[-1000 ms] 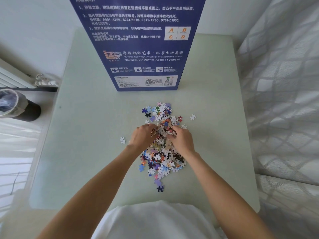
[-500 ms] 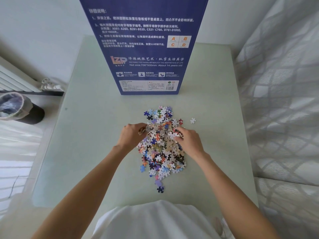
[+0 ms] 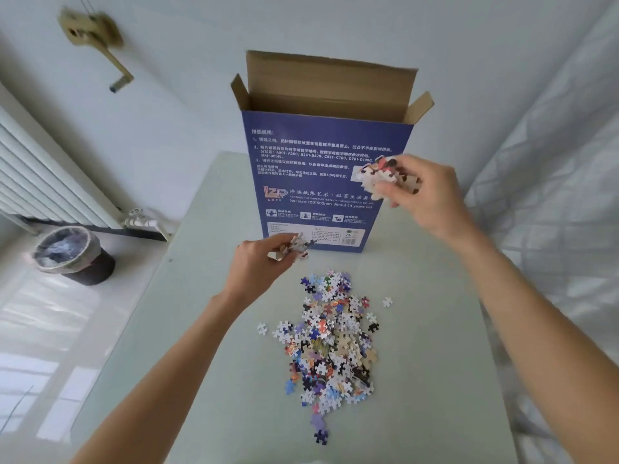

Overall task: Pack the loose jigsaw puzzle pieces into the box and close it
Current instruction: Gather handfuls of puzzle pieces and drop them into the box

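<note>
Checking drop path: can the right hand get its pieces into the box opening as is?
Probably yes. The right hand, gripping a handful of pieces, is raised in front of the box; its top flaps stand open, nothing blocking. It must lift above the rim.

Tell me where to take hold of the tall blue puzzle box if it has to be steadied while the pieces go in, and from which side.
Probably grip the tall blue cardboard puzzle box by its narrow side walls, just under the open top, coming in from the left or right. It stands upright on the pale green table, so a hold high up should resist tipping best. The brown flaps stick up loose and would likely bend.
</note>
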`<action>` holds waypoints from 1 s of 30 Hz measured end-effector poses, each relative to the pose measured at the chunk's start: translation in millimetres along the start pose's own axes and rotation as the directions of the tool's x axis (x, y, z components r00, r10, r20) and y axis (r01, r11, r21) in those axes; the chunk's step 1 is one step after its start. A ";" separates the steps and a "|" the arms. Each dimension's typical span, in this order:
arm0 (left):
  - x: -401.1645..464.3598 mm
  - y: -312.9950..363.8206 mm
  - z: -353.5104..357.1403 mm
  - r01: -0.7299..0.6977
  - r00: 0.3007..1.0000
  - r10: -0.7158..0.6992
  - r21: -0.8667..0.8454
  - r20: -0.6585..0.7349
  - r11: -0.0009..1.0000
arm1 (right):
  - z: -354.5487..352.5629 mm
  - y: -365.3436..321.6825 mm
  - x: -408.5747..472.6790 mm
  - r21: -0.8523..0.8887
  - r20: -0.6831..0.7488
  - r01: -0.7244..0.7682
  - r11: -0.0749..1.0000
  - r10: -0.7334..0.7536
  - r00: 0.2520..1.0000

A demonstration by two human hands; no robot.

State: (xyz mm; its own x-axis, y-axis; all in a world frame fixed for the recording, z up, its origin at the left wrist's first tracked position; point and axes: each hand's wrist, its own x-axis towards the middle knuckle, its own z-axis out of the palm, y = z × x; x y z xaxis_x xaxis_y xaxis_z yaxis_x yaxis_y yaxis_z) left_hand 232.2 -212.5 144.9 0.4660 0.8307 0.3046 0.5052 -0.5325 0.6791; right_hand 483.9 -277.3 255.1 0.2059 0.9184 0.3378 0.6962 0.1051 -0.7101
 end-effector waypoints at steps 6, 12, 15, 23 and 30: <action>70.5 36.3 -46.8 -0.191 0.968 0.175 -0.076 -0.178 0.979 | -7.6 -23.7 98.5 -0.268 -0.111 0.176 0.947 -0.212 0.971; 149.9 67.9 -79.2 -0.286 0.909 0.271 -0.004 -0.316 0.958 | 3.0 -13.5 136.2 -0.446 -0.001 0.110 0.888 -0.124 0.992; 183.3 74.5 -80.3 -0.300 0.897 0.317 0.103 -0.307 0.948 | 6.5 -5.3 138.4 -0.417 0.069 0.075 0.906 -0.051 0.996; 227.1 76.9 -56.7 -0.378 0.922 0.374 0.437 0.098 0.816 | 8.0 12.4 136.8 -0.355 0.019 0.037 0.934 -0.033 0.999; 218.6 71.4 -49.4 -0.342 0.939 0.308 0.317 0.155 0.885 | 5.7 11.8 126.0 -0.378 -0.076 0.111 0.919 -0.151 0.986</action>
State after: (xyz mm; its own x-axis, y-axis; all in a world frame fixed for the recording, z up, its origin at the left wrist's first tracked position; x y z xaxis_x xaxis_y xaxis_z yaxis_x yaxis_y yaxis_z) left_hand 334.3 -60.9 293.0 0.7054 0.5909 0.3915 0.5178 -0.8067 0.2848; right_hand 514.1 -158.2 285.7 0.1504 0.8605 0.4868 0.9229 0.0544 -0.3813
